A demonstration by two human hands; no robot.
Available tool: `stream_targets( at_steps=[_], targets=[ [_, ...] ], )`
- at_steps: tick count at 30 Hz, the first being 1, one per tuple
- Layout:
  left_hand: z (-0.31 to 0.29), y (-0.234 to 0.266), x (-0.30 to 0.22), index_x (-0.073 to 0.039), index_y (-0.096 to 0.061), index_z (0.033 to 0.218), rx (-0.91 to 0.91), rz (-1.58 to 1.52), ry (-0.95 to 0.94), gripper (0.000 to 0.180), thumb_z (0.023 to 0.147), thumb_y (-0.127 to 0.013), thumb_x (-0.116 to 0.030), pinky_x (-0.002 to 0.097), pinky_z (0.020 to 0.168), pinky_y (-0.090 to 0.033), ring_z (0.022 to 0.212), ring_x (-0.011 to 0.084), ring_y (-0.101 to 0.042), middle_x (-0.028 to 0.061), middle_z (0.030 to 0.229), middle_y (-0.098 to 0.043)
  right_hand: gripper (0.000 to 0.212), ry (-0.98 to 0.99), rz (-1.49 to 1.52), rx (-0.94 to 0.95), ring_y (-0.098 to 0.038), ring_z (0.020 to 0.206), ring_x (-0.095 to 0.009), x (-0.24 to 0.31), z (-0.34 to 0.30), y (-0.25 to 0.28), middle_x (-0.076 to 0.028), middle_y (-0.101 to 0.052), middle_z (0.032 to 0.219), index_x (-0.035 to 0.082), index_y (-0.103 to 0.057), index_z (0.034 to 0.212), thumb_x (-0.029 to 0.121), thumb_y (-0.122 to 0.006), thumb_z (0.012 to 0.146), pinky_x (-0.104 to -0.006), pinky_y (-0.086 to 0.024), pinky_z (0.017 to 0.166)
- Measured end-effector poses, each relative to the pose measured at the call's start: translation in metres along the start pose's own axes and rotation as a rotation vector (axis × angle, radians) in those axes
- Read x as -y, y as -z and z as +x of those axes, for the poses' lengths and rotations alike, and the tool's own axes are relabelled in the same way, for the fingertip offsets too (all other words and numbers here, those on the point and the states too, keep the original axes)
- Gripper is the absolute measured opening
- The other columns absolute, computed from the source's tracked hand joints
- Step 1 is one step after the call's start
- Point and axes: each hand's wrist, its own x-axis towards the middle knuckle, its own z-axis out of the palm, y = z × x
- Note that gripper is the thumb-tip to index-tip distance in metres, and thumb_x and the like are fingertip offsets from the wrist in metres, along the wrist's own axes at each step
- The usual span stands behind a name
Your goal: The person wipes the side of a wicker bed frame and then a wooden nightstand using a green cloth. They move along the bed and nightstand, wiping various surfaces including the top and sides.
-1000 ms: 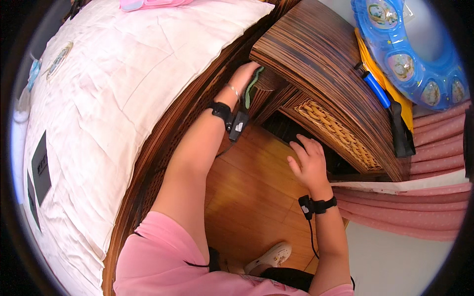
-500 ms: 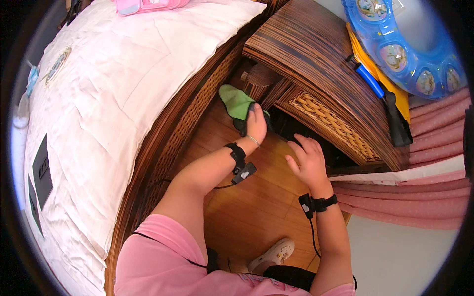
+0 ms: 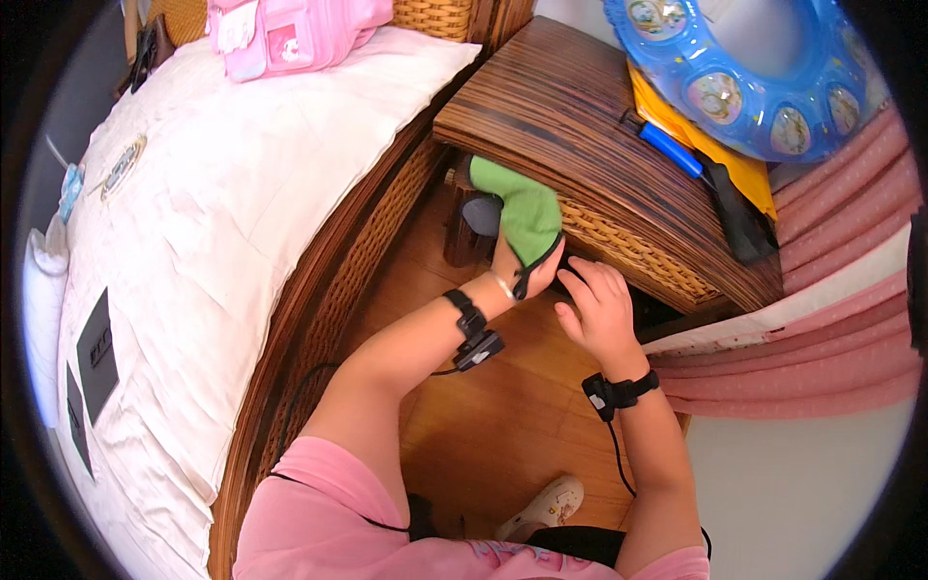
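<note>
Against the front of the dark wooden nightstand, my left hand (image 3: pixel 530 271) is partly covered by a green cloth (image 3: pixel 527 208) with black edging, which looks like a mitt. The fingers are under the cloth, and whether they are inside it or only gripping it is hidden. A dark grey rounded piece (image 3: pixel 480 216) shows beside the cloth; I cannot tell if it belongs to it. Close on the right, my right hand (image 3: pixel 599 309) has its thumb apart and fingers loosely bent, near the lower edge of the woven drawer front (image 3: pixel 643 253), with nothing seen in it.
On the nightstand (image 3: pixel 541 87) lie a blue-handled pump (image 3: pixel 672 150), a yellow packet (image 3: pixel 744 174) and a blue inflatable ring (image 3: pixel 715 97). A bed with a white cover (image 3: pixel 242 174) runs along the left, bearing a pink bag (image 3: pixel 290 39). Pink curtains (image 3: pixel 822 338) hang at the right.
My left hand has moved right and slightly down with the green cloth, which now lies over its fingers and against the drawer front. My right hand has barely moved; the view has shifted.
</note>
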Motion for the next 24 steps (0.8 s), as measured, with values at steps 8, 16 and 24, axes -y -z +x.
stream_targets(
  at_steps=[8, 16, 24],
  targets=[
    [0.053, 0.034, 0.003, 0.003, -0.058, 0.093, -0.140, 0.104, 0.136, 0.044, 0.106, -0.037, -0.032, 0.0448, 0.078, -0.045, 0.083, 0.0388, -0.058, 0.0195, 0.086, -0.061, 0.040, -0.055, -0.055, -0.126, -0.056, 0.112, -0.036, -0.015, -0.006, 0.035, -0.017, -0.059, 0.123, 0.006, -0.063, 0.118, 0.038, -0.058, 0.095, -0.0480, -0.044, 0.099],
    [0.048, -0.019, -0.009, -0.019, -0.045, 0.140, 0.012, 1.814, -0.769, 0.084, 0.081, -0.046, -0.078, 0.0481, 0.112, -0.028, 0.125, 0.0265, -0.045, 0.0065, 0.140, -0.050, 0.052, 0.014, 0.030, -0.420, -0.057, 0.112, -0.039, -0.016, -0.008, 0.063, -0.021, -0.056, 0.128, 0.003, -0.059, 0.123, 0.047, -0.047, 0.098, -0.0494, -0.045, 0.096],
    [0.037, -0.098, -0.093, -0.018, -0.059, 0.127, 0.307, 0.539, -0.521, 0.043, 0.093, -0.047, -0.041, 0.0552, 0.112, -0.021, 0.126, 0.0254, -0.049, 0.0069, 0.133, -0.059, 0.058, -0.304, 0.152, -0.338, -0.039, 0.139, -0.038, -0.012, -0.036, 0.060, -0.018, -0.042, 0.150, 0.005, -0.052, 0.136, 0.045, -0.049, 0.094, -0.0571, -0.021, 0.114]
  ],
)
